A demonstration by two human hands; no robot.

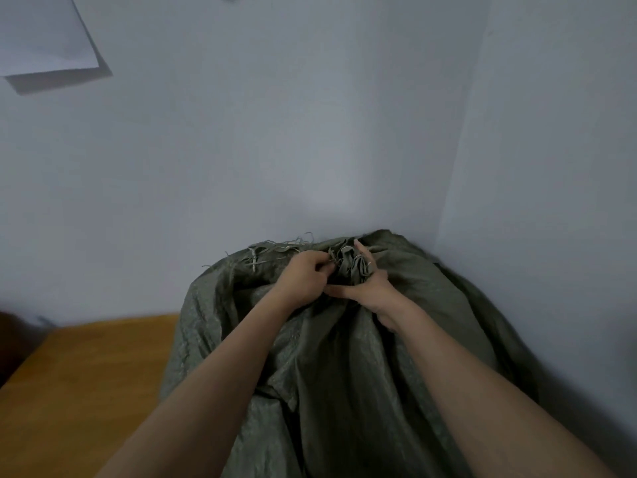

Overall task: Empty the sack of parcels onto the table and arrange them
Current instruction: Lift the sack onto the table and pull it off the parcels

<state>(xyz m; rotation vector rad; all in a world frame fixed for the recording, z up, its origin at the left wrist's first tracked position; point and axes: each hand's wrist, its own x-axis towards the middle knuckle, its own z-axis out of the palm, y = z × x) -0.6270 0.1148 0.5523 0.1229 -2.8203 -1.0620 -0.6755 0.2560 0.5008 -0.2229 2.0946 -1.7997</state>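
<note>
A sheet of white paper hung on the pale wall, far up and to the left of the sack. Below it, the wooden counter showed bare orange-brown board left of the sack. The grey-green woven sack stood bulky on the counter, pushed into the corner where two walls met, its top gathered into a bunched neck with frayed threads sticking out just left of that neck. The left hand came up over the sack's front and pinched the bunched fabric from the left, its fingers curled into the folds. The right hand gripped the same neck from the right, thumb stretched across beneath it toward the left hand and one finger pointing up behind the folds. The two hands were touching or nearly so at the neck. The sack was closed at its top, and no parcels showed.
</note>
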